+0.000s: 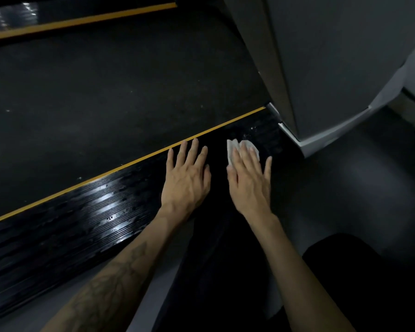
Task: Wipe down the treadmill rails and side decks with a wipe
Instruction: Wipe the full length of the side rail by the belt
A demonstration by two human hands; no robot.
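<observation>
Your right hand [248,178] presses the wipe [242,149] flat-fingered onto the side deck [106,212], near the grey upright [321,68]. Your left hand [186,176] rests open beside it. The wet ribbing may let that bracing palm slip.

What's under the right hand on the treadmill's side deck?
A crumpled white wipe lies under the right hand, pressed flat onto the black ribbed side deck. Only its far edge shows past the fingertips; the rest, and the deck beneath it, are covered.
</observation>
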